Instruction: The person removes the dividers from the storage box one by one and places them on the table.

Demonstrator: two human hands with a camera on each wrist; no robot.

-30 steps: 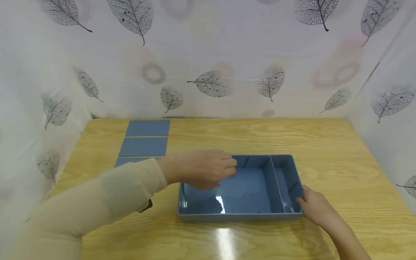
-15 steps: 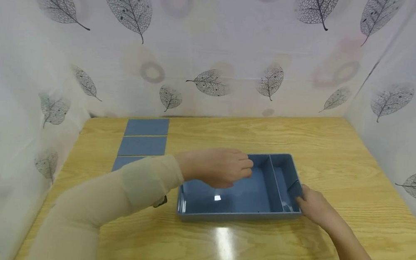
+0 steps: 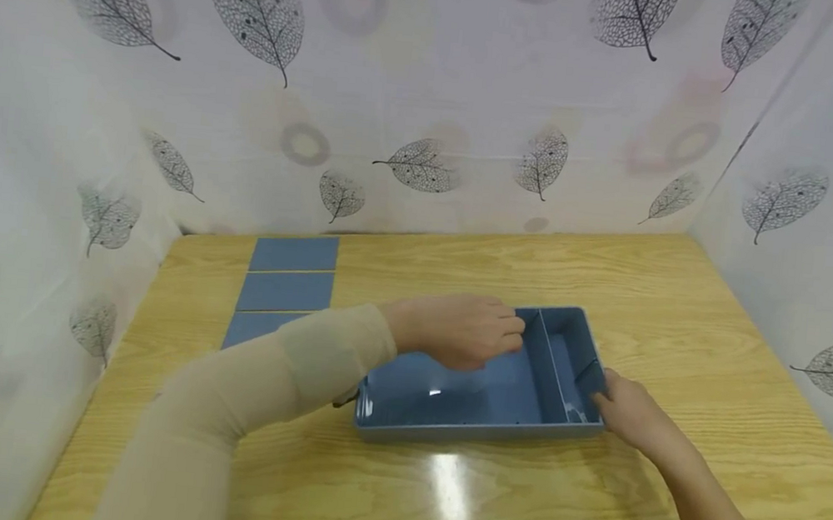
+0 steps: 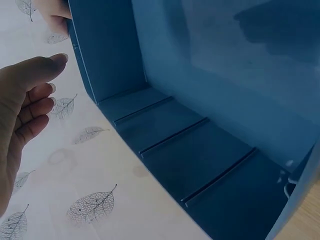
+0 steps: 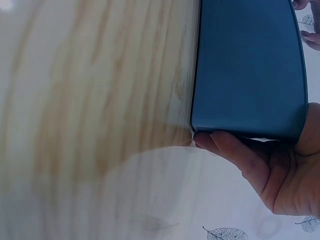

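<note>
A blue-grey plastic storage box (image 3: 475, 436) sits on the table, with a divider (image 3: 552, 369) standing across it near its right end. My right hand (image 3: 631, 408) grips that right end; in the right wrist view its fingers (image 5: 245, 160) lie against the outside of the box. My left hand (image 3: 466, 332) hovers over the box, left of the divider. In the left wrist view its thumb and bent fingers stand apart, with nothing between them. Slot ridges (image 4: 172, 135) run up the box's inner wall. Part of the box's far rim is hidden behind the left hand.
Flat blue-grey panels lie in a column at the back left: a far panel (image 3: 294, 254), a middle one (image 3: 285, 290) and a near one (image 3: 259, 328) partly covered by the left sleeve. A leaf-print curtain (image 3: 433, 86) surrounds the wooden table (image 3: 513, 512).
My left hand has moved rightward across the box, toward the divider. The right hand keeps its grip on the right end, and the box has stayed in place.
</note>
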